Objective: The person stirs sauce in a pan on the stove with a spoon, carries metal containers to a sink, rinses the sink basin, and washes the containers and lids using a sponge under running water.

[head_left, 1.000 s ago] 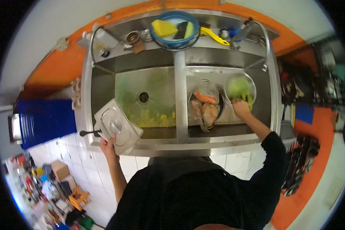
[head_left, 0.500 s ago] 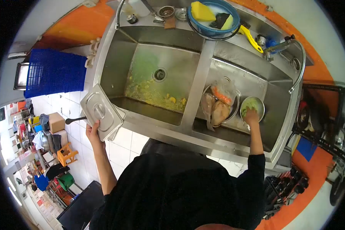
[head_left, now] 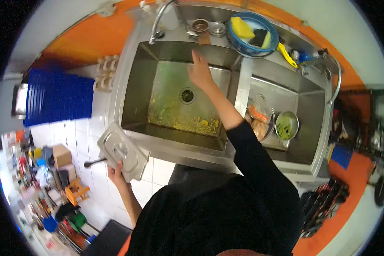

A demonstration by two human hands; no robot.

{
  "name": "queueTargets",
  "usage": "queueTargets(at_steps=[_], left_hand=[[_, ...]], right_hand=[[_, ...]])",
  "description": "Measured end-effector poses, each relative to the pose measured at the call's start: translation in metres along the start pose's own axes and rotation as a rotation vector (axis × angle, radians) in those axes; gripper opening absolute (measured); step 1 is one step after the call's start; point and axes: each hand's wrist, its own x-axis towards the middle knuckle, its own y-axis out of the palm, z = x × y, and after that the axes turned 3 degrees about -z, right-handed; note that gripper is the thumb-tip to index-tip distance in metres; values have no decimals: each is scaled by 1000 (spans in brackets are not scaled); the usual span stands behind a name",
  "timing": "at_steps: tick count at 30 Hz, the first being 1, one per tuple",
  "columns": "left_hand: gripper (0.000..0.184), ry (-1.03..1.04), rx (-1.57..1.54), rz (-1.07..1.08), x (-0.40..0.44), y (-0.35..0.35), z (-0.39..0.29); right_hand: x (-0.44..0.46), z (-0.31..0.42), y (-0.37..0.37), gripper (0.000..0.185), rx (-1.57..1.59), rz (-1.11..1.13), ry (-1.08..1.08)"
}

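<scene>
Low at the left front of the sink, my left hand [head_left: 117, 171] grips a stack of metal pan lids [head_left: 115, 147]. A black-ended handle [head_left: 94, 162] sticks out from behind them; what it belongs to is hidden. My right hand [head_left: 201, 74] hangs over the left sink basin [head_left: 134, 100], fingers stretched toward the back edge and nothing in them. Food scraps [head_left: 192, 123] lie on that basin's floor around the drain. In the right basin stands a metal bowl [head_left: 297, 126] with green pieces. Beside it, bagged orange food [head_left: 259, 112] sits in a larger bowl, partly hidden by my right arm.
A blue tub [head_left: 239, 45] with sponges stands on the back ledge, a yellow-handled tool [head_left: 288, 56] next to it. A faucet [head_left: 160, 21] curves over the left basin's back corner; another faucet [head_left: 338, 81] is at right. Blue crates [head_left: 59, 96] stand at left.
My right hand has left the bowl of green pieces and swung left over the left basin. The left hand still holds the lids, and the whole view has shifted.
</scene>
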Motion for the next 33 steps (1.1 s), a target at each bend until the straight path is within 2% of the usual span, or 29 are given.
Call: queueTargets(at_steps=[1,2,3,5,7,10,13,14,16,18,21,24,28,30,32,33], left_hand=[[35,1,18,16,8,-9,3],[37,-21,8,27,15,-14,2],[38,-52,4,52,22,-20,1],[40,-54,12,62,43,-42,6],[40,-80,62,68,62,-52,0],[39,-93,92,88,96,-51,-15],[40,-73,75,156,122,-67,-12],[40,-61,65,163,134,-70,-8],[40,-39,48,182,152,-73,-1],[40,-10,31,196,164,-72,5],[39,-32,-4,223,174,-69,6],[39,-30,-44,262,168,-69,4],[33,-19,-34,202,153,-60,-4],[27,-21,-37,176,151,-62,0],[27,-34,-89,145,148,-65,4],[27,-40,-122,137,147,-64,7]], right_hand=[[33,5,4,63,33,-332,-104],[64,0,10,65,-68,-555,-225],[91,-4,11,65,-62,-552,-208],[105,-5,27,68,-312,-412,-98],[96,-14,44,66,-552,-359,-202],[83,-19,48,61,-1135,-163,-263],[80,-26,62,57,-1298,-54,-188],[77,-16,69,53,-1206,-147,-123],[55,26,77,41,-846,35,-63],[51,64,73,24,-176,445,126],[45,73,107,25,1014,401,462],[52,76,110,31,1299,541,626],[62,107,90,38,1265,539,685],[68,113,74,38,1189,491,715],[84,95,84,35,806,501,594],[89,98,78,27,638,567,425]])
